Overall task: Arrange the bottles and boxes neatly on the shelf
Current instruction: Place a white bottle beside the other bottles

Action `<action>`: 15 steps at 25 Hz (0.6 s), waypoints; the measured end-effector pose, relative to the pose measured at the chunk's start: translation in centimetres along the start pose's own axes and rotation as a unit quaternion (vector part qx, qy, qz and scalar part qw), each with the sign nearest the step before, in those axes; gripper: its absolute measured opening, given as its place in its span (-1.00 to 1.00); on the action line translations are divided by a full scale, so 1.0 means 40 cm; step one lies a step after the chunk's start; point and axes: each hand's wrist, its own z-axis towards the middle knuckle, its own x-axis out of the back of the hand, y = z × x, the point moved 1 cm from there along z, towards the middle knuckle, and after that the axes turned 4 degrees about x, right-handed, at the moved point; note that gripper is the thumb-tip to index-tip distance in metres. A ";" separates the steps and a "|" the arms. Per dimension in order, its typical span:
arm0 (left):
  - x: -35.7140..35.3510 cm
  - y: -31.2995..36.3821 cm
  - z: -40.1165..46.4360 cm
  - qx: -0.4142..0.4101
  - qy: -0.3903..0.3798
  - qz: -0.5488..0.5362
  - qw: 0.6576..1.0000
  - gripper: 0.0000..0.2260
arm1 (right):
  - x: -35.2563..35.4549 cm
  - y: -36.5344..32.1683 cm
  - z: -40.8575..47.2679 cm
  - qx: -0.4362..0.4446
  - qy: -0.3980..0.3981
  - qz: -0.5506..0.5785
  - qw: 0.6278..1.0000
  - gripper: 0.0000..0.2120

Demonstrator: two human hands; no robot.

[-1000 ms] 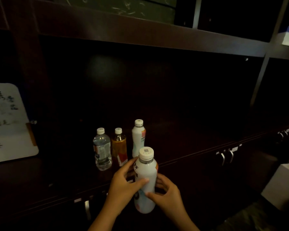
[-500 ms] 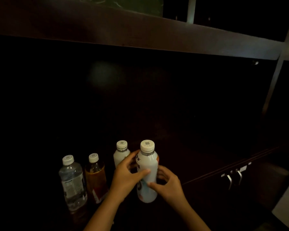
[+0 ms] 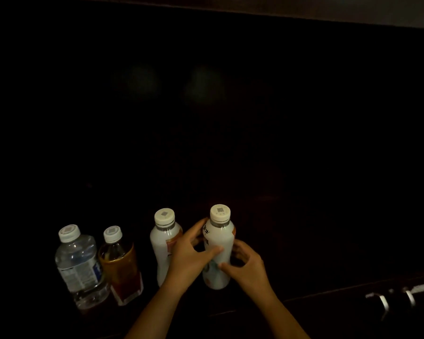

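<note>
Pretty dim in here: it's a dark wooden shelf point(image 3: 267, 216) with a black back wall, and just a strip of the board above point(image 3: 328, 11) catching light along the top edge. Four bottles stand upright in a rough row at the front left of the shelf. From the left: a clear water bottle point(image 3: 80, 265) with a white cap, touching or just about touching a tea bottle point(image 3: 121, 265) with amber liquid and a red bottom label, then a gap, then a white bottle point(image 3: 163, 243), then a second white bottle point(image 3: 218, 248) just to its right. Both hands are on that last one. The left hand point(image 3: 190, 258) wraps it from the left with thumb across the front and fingers curled behind, and the right hand point(image 3: 246, 265) clamps the lower right side, fingers bent around it. I can't tell if its base is resting on the shelf or a hair above. Everything right of the held bottle is open shelf, lots of room, and the front edge point(image 3: 328, 293) runs across the lower right, with shiny metal handles point(image 3: 397, 299) below it. Labels: dark characters on the held bottle's shoulder, orange patches on both white ones, small print on the water label, square codes on the caps, none of it readable.
</note>
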 end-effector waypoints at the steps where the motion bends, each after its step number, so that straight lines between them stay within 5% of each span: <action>1: -0.006 -0.005 0.010 0.004 0.003 0.004 1.000 -0.43 | 0.005 0.011 0.017 -0.001 -0.007 0.005 1.000 -0.49; 15: -0.030 -0.049 0.009 0.035 0.058 0.029 0.997 -0.41 | 0.005 0.088 0.069 -0.005 -0.089 0.034 0.995 -0.45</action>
